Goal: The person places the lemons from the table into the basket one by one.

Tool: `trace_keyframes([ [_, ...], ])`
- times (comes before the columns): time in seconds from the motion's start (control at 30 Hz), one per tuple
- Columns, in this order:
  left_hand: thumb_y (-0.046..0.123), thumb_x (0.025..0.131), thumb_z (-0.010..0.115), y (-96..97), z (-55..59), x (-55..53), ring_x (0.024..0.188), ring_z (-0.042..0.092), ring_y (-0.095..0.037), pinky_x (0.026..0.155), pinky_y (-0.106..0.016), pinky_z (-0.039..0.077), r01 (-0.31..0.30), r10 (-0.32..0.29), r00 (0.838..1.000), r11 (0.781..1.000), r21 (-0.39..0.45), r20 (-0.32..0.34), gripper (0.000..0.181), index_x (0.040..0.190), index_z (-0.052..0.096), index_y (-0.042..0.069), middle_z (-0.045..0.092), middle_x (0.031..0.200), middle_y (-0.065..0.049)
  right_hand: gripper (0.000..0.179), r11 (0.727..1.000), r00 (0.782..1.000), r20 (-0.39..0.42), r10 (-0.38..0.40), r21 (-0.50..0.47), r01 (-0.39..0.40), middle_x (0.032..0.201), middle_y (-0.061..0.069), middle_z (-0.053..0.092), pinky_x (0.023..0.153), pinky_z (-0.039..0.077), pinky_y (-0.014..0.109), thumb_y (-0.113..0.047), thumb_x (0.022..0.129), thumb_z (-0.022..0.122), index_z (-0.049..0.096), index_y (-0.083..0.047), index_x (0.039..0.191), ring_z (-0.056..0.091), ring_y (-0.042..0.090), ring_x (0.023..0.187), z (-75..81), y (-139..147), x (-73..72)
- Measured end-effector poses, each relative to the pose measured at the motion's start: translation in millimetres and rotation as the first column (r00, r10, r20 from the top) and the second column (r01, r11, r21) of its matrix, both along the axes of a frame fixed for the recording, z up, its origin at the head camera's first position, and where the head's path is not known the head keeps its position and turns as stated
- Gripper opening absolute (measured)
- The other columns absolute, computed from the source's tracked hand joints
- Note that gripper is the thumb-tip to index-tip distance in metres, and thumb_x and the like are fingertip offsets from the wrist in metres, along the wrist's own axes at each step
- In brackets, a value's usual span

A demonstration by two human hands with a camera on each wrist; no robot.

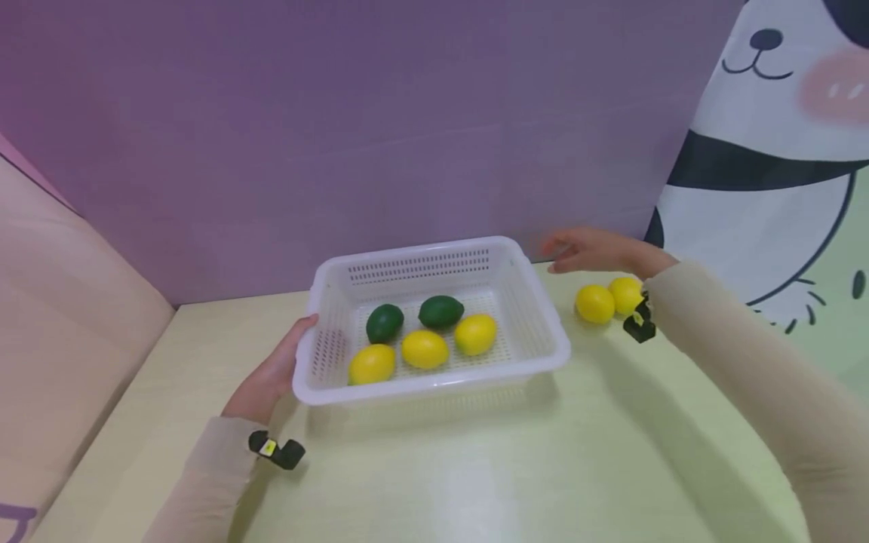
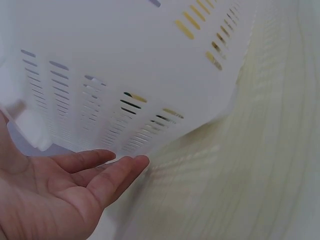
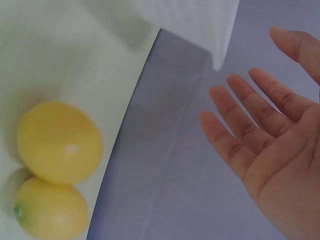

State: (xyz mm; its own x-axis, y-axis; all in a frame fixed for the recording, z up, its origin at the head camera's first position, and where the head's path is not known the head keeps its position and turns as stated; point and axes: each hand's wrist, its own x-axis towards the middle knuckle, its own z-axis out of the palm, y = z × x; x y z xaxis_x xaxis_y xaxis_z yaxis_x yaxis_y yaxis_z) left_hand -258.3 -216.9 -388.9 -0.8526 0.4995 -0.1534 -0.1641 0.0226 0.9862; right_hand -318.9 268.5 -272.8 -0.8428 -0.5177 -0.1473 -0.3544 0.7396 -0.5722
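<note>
A white plastic basket [image 1: 434,383] with slotted walls is held a little above the table, its shadow beneath it. Inside lie three lemons [image 1: 425,349] and two dark green lime-like fruits [image 1: 385,323]. My left hand [image 1: 268,381] holds the basket's left end, thumb at the rim; in the left wrist view its fingers [image 2: 122,172] reach under the slotted wall [image 2: 100,100]. Beyond the basket's right end, my right hand [image 1: 591,250] is in the air, fingers spread and apart, holding nothing. Two more lemons [image 1: 594,304] sit side by side below it on the table.
The pale wooden table [image 1: 421,475] meets a purple wall panel [image 1: 407,151] behind the basket. A beige panel [image 1: 61,302] borders the left side. A panda picture [image 1: 767,226] covers the wall at right.
</note>
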Motion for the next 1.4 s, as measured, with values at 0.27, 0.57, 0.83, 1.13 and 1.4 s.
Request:
trace_keyframes([
  [0.27,0.054,0.097,0.014,1.6,-1.4,0.9,0.128,0.035,-0.046,0.095,-0.056,0.042,0.01,-0.01,1.0,1.0,0.018,0.006,0.071,0.151,-0.006,0.013,0.016,0.146,-0.035,0.049,0.993,0.994,-0.007,-0.108,0.045,0.108,0.131,0.027,0.047,0.096,0.041,0.057,-0.025,0.094,0.059,0.044,0.005,0.13,0.046,0.042,0.119,-9.4,33.5,-3.4],
  [0.57,0.053,0.098,0.013,4.7,-2.8,1.1,0.125,0.041,-0.042,0.095,-0.056,0.041,0.022,-0.022,1.0,0.999,0.026,-0.017,0.07,0.151,-0.004,0.011,0.017,0.144,-0.037,0.04,0.954,0.965,-0.055,-0.258,0.144,0.263,0.114,0.027,0.053,0.085,0.045,0.053,-0.025,0.094,0.055,0.049,0.007,0.117,0.05,0.037,0.1,-14.3,64.7,-5.8],
  [0.83,0.054,0.097,0.013,7.4,-3.9,-0.8,0.125,0.041,-0.041,0.095,-0.054,0.042,0.028,-0.028,1.0,0.999,0.018,-0.006,0.072,0.151,-0.005,0.011,0.017,0.144,-0.036,0.044,0.913,0.92,0.047,-0.389,0.155,0.378,0.113,0.027,0.05,0.081,0.047,0.053,-0.03,0.093,0.055,0.048,0.008,0.112,0.048,0.041,0.1,-20.6,88.8,-4.8],
  [1.13,0.054,0.097,0.013,8.0,-3.5,-1.5,0.128,0.035,-0.046,0.097,-0.053,0.042,0.026,-0.026,1.0,1.0,0.015,-0.004,0.072,0.151,-0.005,0.01,0.017,0.145,-0.036,0.075,0.865,0.84,0.213,-0.499,0.178,0.469,0.137,0.034,0.03,0.09,0.043,0.057,-0.05,0.089,0.054,0.035,0.009,0.131,0.033,0.051,0.121,-35.2,103.2,3.7],
  [1.4,0.054,0.097,0.012,8.0,-4.0,-0.7,0.126,0.037,-0.045,0.096,-0.054,0.042,0.031,-0.031,1.0,0.999,0.02,-0.004,0.073,0.15,-0.004,0.008,0.017,0.144,-0.037,0.098,0.833,0.791,0.263,-0.553,0.197,0.517,0.139,0.034,0.022,0.077,0.052,0.043,-0.062,0.083,0.056,0.022,0.013,0.136,0.034,0.051,0.121,-44.0,103.5,8.9],
])
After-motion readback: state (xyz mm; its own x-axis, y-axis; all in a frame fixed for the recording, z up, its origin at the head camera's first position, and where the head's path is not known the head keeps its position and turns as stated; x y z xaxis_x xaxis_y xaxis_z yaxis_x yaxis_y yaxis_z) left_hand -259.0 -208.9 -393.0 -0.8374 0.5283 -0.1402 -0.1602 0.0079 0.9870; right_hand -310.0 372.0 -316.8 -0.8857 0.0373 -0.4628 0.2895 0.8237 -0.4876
